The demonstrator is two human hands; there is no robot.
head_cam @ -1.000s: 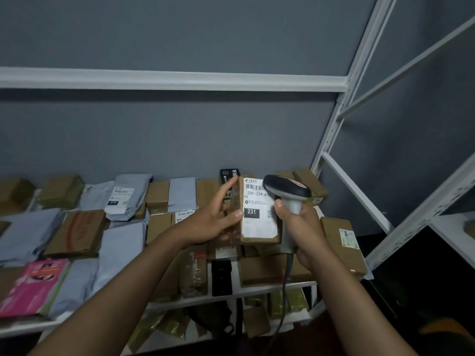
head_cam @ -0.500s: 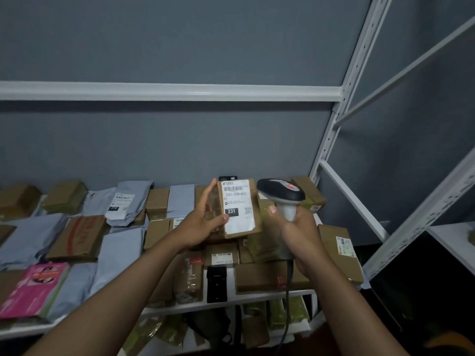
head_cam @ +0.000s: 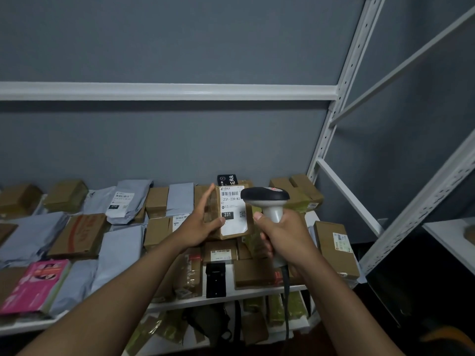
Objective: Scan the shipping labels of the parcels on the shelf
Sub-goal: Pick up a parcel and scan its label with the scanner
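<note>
Overhead, white shelf [head_cam: 231, 294] against grey wall [head_cam: 180, 140]; left hand [head_cam: 199, 227] holding parcel [head_cam: 232, 214], right hand [head_cam: 285, 235] clenching scanner [head_cam: 267, 201].

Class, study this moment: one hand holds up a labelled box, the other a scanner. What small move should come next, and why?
Probably tilt the scanner in the right hand toward the label: its head overlaps the label's right edge, while the left hand holds the box label-forward.

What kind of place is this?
Probably a parcel depot or mailroom: white metal shelving loaded with labelled boxes and grey mailer bags, and a handheld barcode scanner aimed at a shipping label.
</note>
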